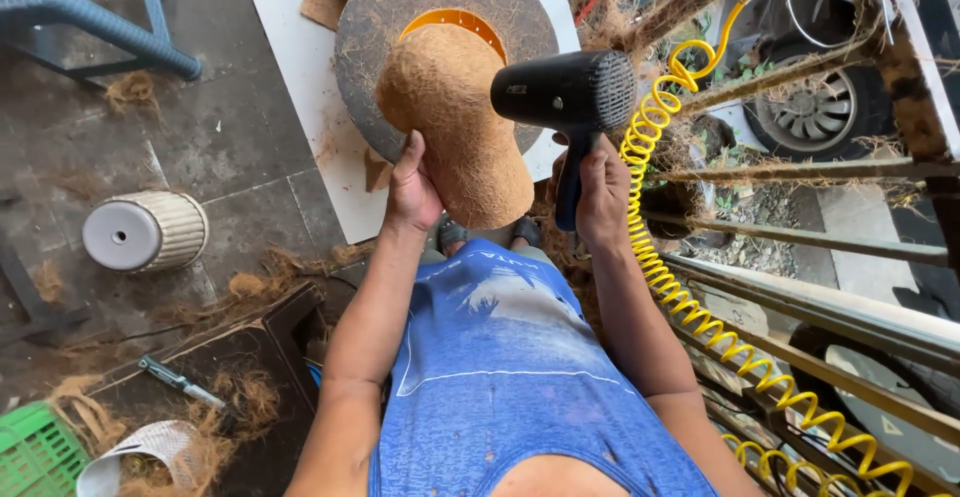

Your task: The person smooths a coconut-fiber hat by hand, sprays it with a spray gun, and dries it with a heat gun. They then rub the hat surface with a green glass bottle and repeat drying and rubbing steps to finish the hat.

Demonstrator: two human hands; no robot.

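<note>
head view, looking straight down over a blue shirt. at ten o'clock, a blue plastic chair leg on the dark floor; at nine o'clock, a ribbed pale pot lying on its side with tufts of brown fibre near it. at seven o'clock, a green basket, a loose heap of fibre and a small hand tool on a dark wooden box. at twelve o'clock, a white board carrying a round grey disc with an orange opening, strewn with fibre. from one to five o'clock, a yellow coiled hose running down along metal rails, with a car wheel beyond at two o'clock. nothing between the hands and the work.

centre, just above the shirt: left hand wrapped around the lower left edge of a brown coir pot shape, thumb on its face, grasping it so that it partly covers the disc. right hand clenched around the handle of a black blower, barrel level, muzzle touching or just beside the right side of the coir pot shape at three o'clock of it
</note>
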